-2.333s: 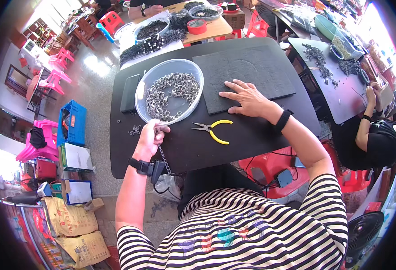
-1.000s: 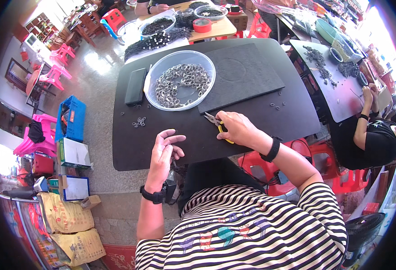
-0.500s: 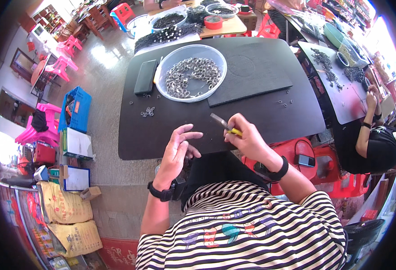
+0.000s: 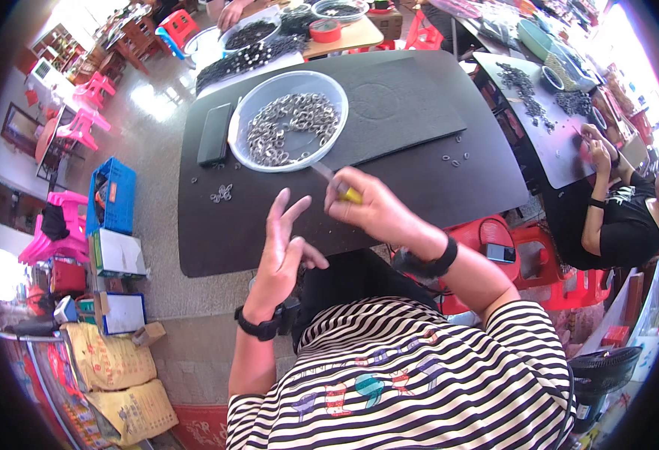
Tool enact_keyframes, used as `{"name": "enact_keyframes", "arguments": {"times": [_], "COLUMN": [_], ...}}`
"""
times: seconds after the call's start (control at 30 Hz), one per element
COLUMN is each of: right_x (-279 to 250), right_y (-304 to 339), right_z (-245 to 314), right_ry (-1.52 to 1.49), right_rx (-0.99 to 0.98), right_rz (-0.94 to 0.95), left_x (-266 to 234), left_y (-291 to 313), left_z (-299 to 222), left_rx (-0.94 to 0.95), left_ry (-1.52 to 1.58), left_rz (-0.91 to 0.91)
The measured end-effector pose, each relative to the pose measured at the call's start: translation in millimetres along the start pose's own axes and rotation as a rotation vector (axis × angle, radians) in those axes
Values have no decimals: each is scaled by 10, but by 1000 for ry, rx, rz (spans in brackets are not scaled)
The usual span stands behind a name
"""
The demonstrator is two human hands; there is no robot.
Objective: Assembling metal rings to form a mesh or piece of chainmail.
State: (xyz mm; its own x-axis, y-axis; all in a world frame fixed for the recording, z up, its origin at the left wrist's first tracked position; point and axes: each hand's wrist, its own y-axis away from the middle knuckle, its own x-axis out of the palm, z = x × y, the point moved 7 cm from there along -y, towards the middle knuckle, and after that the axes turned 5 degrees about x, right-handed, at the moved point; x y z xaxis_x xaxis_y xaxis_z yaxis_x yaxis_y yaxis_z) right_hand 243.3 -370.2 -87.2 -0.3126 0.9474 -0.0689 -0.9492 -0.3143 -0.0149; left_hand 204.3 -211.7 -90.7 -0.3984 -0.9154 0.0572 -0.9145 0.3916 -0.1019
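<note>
My right hand [image 4: 361, 199] is closed around a flat-bladed knife [image 4: 353, 195] with a yellow handle. Its blade points up and left toward the near rim of a translucent plastic basin [image 4: 237, 156]. Inside the basin lie many small grey oval rings [image 4: 278, 133]. My left hand [image 4: 278, 259] hovers over the table's near edge, open, fingers spread and nothing in it. A few loose rings [image 4: 221, 193] lie on the dark table [image 4: 419, 191] left of the hands. Several more loose rings [image 4: 455, 160] are at the right.
A black board [image 4: 404, 120] lies right of the basin, and a dark flat case [image 4: 215, 135] left of it. Behind stands another table with tubs and red tape [image 4: 325, 31]. A co-worker [image 4: 622, 214] sits at the right. A blue crate [image 4: 112, 195] stands on the floor left.
The view has shifted, so the table sits further left. My right hand has moved left with the knife, nearer the basin. My left hand's fingers have lifted and spread wider.
</note>
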Motion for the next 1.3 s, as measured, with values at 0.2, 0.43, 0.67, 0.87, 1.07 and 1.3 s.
{"name": "enact_keyframes", "arguments": {"times": [0.2,0.43,0.67,0.87,1.07,1.3], "right_x": [-2467,-4751,-5442,-5769,-5914,-6016], "right_y": [-648,-1153,-1622,-1840,-2009,-2136], "right_z": [199,-146,-397,-509,-706,-847], "right_ry": [239,-454,-692,-675,-754,-891], "right_rx": [-53,37,-53,27,-30,-207], "right_rz": [-665,-1069,-1334,-1434,-1380,-1237], "left_x": [-246,-426,-473,-391,-424,-432], "left_y": [-45,-87,-92,-231,-209,-200], "left_z": [148,510,603,453,498,533], "left_rx": [-18,-148,-285,-330,-403,-403], "left_ry": [2,-2,136,129,151,161], "left_rz": [-36,-174,-211,-241,-275,-257]}}
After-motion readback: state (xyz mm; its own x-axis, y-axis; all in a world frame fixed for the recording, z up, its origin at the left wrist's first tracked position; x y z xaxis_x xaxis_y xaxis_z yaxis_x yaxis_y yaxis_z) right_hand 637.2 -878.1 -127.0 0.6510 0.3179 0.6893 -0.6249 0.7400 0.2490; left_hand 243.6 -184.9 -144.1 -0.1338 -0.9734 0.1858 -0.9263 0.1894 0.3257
